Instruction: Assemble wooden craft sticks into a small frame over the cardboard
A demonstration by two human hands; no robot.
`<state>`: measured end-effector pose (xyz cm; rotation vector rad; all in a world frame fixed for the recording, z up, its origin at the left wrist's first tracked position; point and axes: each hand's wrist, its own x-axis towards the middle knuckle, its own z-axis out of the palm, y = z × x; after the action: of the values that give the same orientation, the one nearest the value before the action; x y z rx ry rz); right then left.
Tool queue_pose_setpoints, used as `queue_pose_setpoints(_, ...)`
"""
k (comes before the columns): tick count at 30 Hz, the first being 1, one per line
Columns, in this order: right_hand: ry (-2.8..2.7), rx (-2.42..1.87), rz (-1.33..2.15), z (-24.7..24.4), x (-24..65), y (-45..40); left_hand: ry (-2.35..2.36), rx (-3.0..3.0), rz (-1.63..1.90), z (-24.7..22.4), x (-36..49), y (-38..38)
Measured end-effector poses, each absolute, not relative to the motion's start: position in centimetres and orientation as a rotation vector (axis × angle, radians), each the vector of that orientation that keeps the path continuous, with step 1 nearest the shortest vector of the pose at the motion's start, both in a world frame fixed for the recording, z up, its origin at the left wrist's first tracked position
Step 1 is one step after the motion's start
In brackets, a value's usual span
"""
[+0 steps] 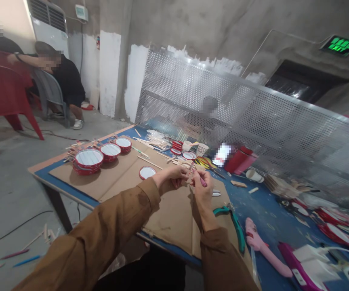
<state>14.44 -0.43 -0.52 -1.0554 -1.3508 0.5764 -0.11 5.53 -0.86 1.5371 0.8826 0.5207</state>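
My left hand (177,177) and my right hand (203,186) are close together above the cardboard sheet (165,208). The left fingers are pinched around something small that I cannot make out. In my right hand is a pink-purple tool (202,180), its tip near the left fingertips. A round red-rimmed piece with a white face (147,172) lies on the cardboard just left of my hands. Farther left stand stacks of similar red-rimmed pieces (88,158). Silver-grey pens (216,193) lie to the right of my right hand.
Teal-handled pliers (238,230), a pink glue gun (267,250) and a purple power strip (295,270) are at the right. Wooden sticks, a lit phone (223,155) and a red bottle (239,160) line the back, before a perforated metal panel (174,93). People sit beyond.
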Motion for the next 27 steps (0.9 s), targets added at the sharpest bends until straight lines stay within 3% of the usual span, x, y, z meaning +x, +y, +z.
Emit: queue_pose_setpoints(27, -1.464, -1.051, 0.530, -0.77, 14.45, -0.24, 0.907, 1.543, 0.491, -0.55, -0.15, 5.44)
